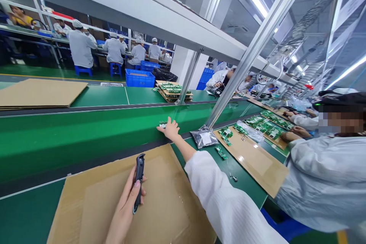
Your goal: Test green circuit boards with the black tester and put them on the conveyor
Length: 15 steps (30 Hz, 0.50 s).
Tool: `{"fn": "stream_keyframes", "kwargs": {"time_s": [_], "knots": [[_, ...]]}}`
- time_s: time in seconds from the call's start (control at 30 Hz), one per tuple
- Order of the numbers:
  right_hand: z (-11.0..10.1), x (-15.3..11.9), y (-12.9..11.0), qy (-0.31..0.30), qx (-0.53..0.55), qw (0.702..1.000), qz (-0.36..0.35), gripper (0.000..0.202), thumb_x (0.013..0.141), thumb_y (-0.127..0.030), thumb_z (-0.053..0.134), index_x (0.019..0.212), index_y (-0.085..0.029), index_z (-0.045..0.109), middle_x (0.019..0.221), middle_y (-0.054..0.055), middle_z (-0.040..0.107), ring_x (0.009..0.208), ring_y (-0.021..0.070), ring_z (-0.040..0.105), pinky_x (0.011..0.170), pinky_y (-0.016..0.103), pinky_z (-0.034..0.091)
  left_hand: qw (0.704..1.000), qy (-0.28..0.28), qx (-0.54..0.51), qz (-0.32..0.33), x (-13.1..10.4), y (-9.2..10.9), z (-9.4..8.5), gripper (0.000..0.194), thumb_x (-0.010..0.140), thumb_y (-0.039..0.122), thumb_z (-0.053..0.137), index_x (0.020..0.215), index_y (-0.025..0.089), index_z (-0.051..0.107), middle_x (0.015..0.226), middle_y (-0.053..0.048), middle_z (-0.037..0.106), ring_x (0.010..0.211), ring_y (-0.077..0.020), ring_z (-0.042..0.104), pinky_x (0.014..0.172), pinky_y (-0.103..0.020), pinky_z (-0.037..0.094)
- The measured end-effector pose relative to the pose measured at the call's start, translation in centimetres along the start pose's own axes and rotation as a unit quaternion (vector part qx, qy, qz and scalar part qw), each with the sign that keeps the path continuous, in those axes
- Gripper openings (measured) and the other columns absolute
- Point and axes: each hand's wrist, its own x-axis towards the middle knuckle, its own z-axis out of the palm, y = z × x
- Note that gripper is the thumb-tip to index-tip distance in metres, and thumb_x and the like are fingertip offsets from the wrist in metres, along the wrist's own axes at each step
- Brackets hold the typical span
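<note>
My left hand (127, 196) is closed around a dark handheld tool (139, 179), held upright above a brown cardboard sheet (160, 194). My right hand (170, 129) reaches out over the green conveyor belt (85, 129), its fingers spread. Right beside its thumb and fingers lies a small circuit board with pale parts (163, 124), partly hidden by the hand. Whether the fingers touch the board cannot be made out.
A silver bag (204, 137) lies right of the belt's metal post (228, 91). Cardboard with green boards (251, 156) is further right, near a seated person (328, 171). Stacked boards (174, 90) and cardboard sheets (40, 93) stand behind the belt.
</note>
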Motion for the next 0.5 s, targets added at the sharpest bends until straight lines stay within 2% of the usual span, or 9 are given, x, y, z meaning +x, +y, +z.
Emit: {"fn": "stream_keyframes", "kwargs": {"time_s": [0.07,0.13,0.2,0.27,0.37,0.43,0.5], "knots": [[-2.8,-0.6,2.7,0.025,0.02,0.999,-0.039,0.061,0.082,-0.039,0.063,0.135,-0.016,0.046,0.128,0.02,0.054,0.114,0.0342,0.051,0.089,0.045,0.041,1.0,-0.002,0.001,-0.001,0.1,-0.1,0.0,0.062,0.086,0.062,0.046,0.143,0.042,0.034,0.123,0.001,0.057,0.078,-0.0131,0.055,0.074,-0.025,0.045],[-6.0,-1.7,6.6,0.066,0.035,0.996,-0.056,0.045,0.087,-0.027,0.051,0.131,-0.019,0.049,0.124,0.013,0.058,0.113,0.0259,0.053,0.093,0.039,0.041,1.0,-0.005,0.0,-0.005,0.2,-0.1,0.1,0.062,0.086,0.062,0.046,0.143,0.042,0.034,0.121,0.001,0.058,0.077,-0.0132,0.055,0.074,-0.025,0.045],[-8.9,-3.2,11.5,0.108,0.039,0.993,-0.036,0.044,0.084,-0.015,0.042,0.127,-0.016,0.051,0.12,0.013,0.06,0.112,0.0232,0.054,0.095,0.037,0.04,1.0,-0.002,0.0,-0.007,0.3,-0.2,0.0,0.062,0.086,0.062,0.047,0.143,0.041,0.035,0.116,0.0,0.061,0.075,-0.0131,0.055,0.075,-0.025,0.045],[-11.0,-5.1,16.5,0.137,0.033,0.99,0.011,0.043,0.08,-0.014,0.042,0.12,-0.012,0.056,0.114,0.016,0.062,0.107,0.0257,0.056,0.092,0.04,0.042,1.0,0.003,-0.005,-0.004,0.3,-0.2,0.0,0.062,0.085,0.061,0.049,0.142,0.039,0.038,0.11,0.0,0.063,0.074,-0.0133,0.054,0.075,-0.025,0.045],[-12.3,-7.9,22.5,0.131,0.017,0.988,0.08,0.031,0.073,-0.023,0.053,0.099,-0.011,0.066,0.096,0.017,0.067,0.093,0.0318,0.061,0.083,0.045,0.046,1.0,0.005,-0.013,-0.002,0.1,-0.1,0.0,0.065,0.083,0.061,0.052,0.142,0.037,0.038,0.112,-0.001,0.063,0.075,-0.0144,0.054,0.072,-0.025,0.046],[-12.3,-9.4,24.8,0.101,0.015,0.99,0.096,0.028,0.069,-0.026,0.06,0.091,-0.012,0.069,0.09,0.015,0.068,0.088,0.0326,0.063,0.08,0.044,0.047,1.0,0.004,-0.012,0.0,0.0,0.0,0.0,0.066,0.083,0.061,0.052,0.142,0.036,0.038,0.112,-0.002,0.062,0.075,-0.0146,0.054,0.071,-0.025,0.046],[-12.0,-10.5,25.7,0.073,0.018,0.992,0.097,0.027,0.07,-0.027,0.061,0.091,-0.014,0.071,0.089,0.013,0.07,0.087,0.0314,0.064,0.079,0.042,0.048,1.0,0.006,-0.005,0.0,0.0,0.0,0.0,0.065,0.083,0.06,0.053,0.142,0.036,0.04,0.109,-0.002,0.063,0.072,-0.0144,0.054,0.071,-0.025,0.046]]}}
